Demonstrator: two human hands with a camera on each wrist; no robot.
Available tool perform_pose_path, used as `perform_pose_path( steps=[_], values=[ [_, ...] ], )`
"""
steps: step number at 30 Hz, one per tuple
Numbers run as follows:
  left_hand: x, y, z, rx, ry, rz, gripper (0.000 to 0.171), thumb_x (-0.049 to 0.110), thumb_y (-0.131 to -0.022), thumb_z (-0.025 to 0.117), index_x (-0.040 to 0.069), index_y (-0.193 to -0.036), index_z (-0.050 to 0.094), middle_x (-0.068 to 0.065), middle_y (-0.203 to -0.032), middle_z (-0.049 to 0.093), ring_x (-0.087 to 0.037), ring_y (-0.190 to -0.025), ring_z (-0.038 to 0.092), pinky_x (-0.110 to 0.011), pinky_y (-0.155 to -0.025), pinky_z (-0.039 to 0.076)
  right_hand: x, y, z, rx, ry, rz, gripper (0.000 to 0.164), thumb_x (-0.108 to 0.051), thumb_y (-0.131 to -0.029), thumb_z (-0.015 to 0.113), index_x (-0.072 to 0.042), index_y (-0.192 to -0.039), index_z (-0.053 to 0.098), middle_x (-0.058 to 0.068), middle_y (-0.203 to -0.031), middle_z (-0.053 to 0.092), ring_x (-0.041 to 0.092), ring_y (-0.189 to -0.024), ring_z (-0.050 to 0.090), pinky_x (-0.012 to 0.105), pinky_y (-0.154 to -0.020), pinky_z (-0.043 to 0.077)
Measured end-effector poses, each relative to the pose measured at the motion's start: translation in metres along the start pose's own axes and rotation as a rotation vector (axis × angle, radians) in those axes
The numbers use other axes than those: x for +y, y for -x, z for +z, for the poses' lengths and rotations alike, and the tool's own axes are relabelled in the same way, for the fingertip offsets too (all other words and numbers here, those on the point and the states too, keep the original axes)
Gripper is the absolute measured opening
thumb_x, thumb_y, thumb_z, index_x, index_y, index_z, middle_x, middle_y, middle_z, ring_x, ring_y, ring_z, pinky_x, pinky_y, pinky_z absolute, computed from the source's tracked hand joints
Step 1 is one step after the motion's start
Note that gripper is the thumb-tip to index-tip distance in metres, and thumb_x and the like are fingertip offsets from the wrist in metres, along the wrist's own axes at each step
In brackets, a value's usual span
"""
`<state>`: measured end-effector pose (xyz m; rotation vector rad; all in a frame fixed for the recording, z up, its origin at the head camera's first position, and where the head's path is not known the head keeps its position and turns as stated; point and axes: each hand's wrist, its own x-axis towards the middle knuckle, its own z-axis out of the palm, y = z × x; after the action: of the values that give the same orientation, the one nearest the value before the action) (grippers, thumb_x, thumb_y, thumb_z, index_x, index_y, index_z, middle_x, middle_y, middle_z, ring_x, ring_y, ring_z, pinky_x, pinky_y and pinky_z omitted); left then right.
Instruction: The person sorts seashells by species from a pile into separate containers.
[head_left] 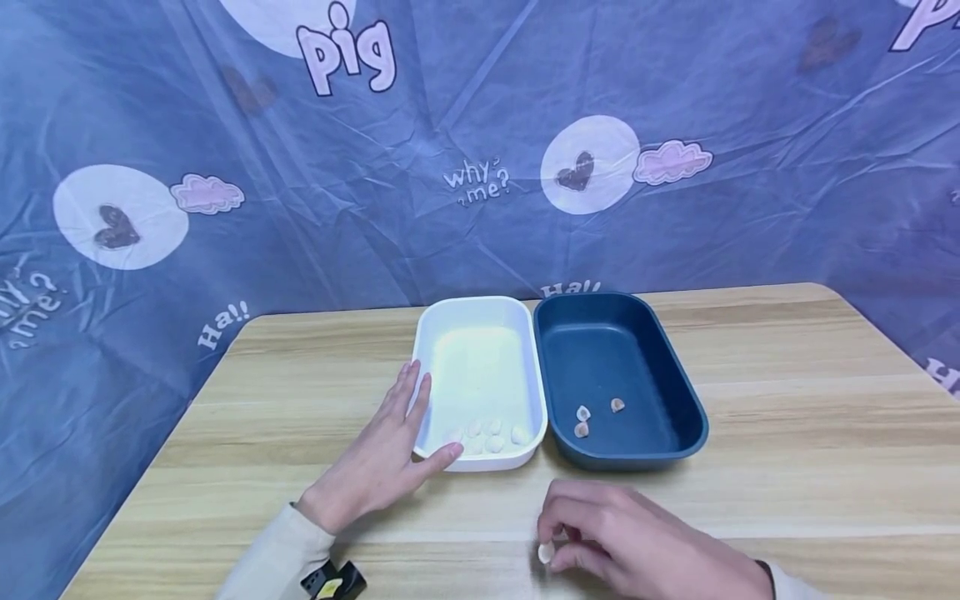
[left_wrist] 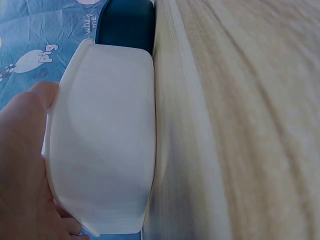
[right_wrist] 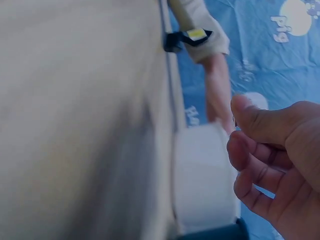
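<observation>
My right hand [head_left: 622, 537] pinches a small pale shell [head_left: 546, 552] between thumb and fingertips, low over the table in front of the trays. My left hand [head_left: 382, 454] lies along the near left corner of the white tray [head_left: 480, 312], fingers extended and thumb over the near rim. In the left wrist view that hand [left_wrist: 25, 160] touches the edge of the white tray [left_wrist: 105, 135]. Several whitish shells [head_left: 494, 443] lie at the tray's near end. Inside the dark blue tray [head_left: 600, 333] are three small shells, two of them brownish [head_left: 617, 405].
Both trays stand side by side on a wood-grain table [head_left: 787, 400], towards its back edge. Behind hangs a blue printed cloth [head_left: 420, 242]. A black strap device with a yellow label [head_left: 333, 583] sits at my left wrist.
</observation>
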<state>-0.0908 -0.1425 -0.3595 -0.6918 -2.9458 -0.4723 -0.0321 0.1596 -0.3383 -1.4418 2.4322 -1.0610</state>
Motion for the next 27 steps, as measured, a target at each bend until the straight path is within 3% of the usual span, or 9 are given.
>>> perform_pose_path(
  steps=[7, 11, 15, 16, 18, 22, 27],
  values=[
    [0.000, 0.001, -0.001, -0.006, 0.001, -0.010, 0.098, 0.071, -0.091, 0.035, -0.004, -0.151, 0.014, -0.016, -0.161, -0.005, -0.029, -0.148, 0.000, -0.043, -0.118, 0.015, 0.011, -0.003, -0.019, 0.236, 0.151, -0.170, 0.012, -0.020, -0.086, 0.071, -0.022, -0.093, 0.062, -0.016, -0.089, 0.057, -0.005, -0.076, 0.053, 0.005, -0.067, 0.044],
    [0.000, 0.002, -0.002, 0.005, 0.000, -0.003, 0.098, 0.070, -0.092, 0.038, -0.005, -0.151, 0.015, -0.017, -0.160, -0.003, -0.029, -0.147, -0.001, -0.044, -0.118, 0.015, 0.023, -0.005, -0.034, 0.335, 0.173, -0.193, 0.016, -0.015, -0.082, 0.075, -0.018, -0.093, 0.063, -0.012, -0.087, 0.060, -0.002, -0.073, 0.054, 0.005, -0.071, 0.044],
    [0.000, 0.002, -0.001, 0.009, 0.001, 0.000, 0.098, 0.069, -0.092, 0.040, -0.005, -0.151, 0.015, -0.018, -0.160, -0.003, -0.029, -0.147, -0.001, -0.045, -0.117, 0.016, 0.035, -0.008, -0.052, 0.392, 0.227, -0.091, 0.027, -0.005, -0.073, 0.081, -0.019, -0.090, 0.064, -0.013, -0.085, 0.061, -0.001, -0.071, 0.054, 0.009, -0.068, 0.046],
    [0.000, 0.002, -0.001, 0.008, 0.001, 0.000, 0.098, 0.069, -0.092, 0.041, -0.005, -0.151, 0.015, -0.018, -0.160, -0.003, -0.029, -0.147, -0.001, -0.045, -0.117, 0.016, 0.039, -0.009, -0.057, 0.396, 0.235, -0.058, 0.028, -0.003, -0.072, 0.081, -0.018, -0.089, 0.064, -0.013, -0.084, 0.061, -0.001, -0.070, 0.054, 0.012, -0.060, 0.046],
    [-0.001, 0.002, -0.001, 0.009, -0.001, -0.003, 0.098, 0.069, -0.091, 0.041, -0.005, -0.151, 0.016, -0.018, -0.161, -0.002, -0.028, -0.147, -0.001, -0.045, -0.118, 0.016, 0.047, -0.012, -0.065, 0.397, 0.273, 0.025, 0.027, -0.002, -0.073, 0.081, -0.018, -0.086, 0.065, -0.013, -0.082, 0.060, -0.001, -0.069, 0.053, 0.016, -0.058, 0.048],
    [-0.001, 0.001, -0.001, 0.015, -0.004, 0.005, 0.098, 0.069, -0.092, 0.040, -0.005, -0.150, 0.016, -0.018, -0.161, -0.003, -0.029, -0.147, 0.000, -0.045, -0.118, 0.016, 0.062, -0.018, -0.076, 0.373, 0.325, 0.163, 0.020, -0.002, -0.076, 0.080, -0.014, -0.083, 0.065, -0.011, -0.079, 0.061, 0.000, -0.066, 0.053, 0.023, -0.056, 0.051],
    [0.000, 0.000, -0.002, 0.014, -0.002, 0.017, 0.097, 0.068, -0.092, 0.041, -0.006, -0.150, 0.017, -0.018, -0.160, -0.004, -0.030, -0.147, 0.000, -0.045, -0.118, 0.016, 0.073, -0.025, -0.080, 0.300, 0.322, 0.296, 0.016, -0.002, -0.079, 0.077, -0.011, -0.082, 0.064, -0.008, -0.075, 0.061, 0.002, -0.061, 0.054, 0.022, -0.055, 0.051]
  ],
)
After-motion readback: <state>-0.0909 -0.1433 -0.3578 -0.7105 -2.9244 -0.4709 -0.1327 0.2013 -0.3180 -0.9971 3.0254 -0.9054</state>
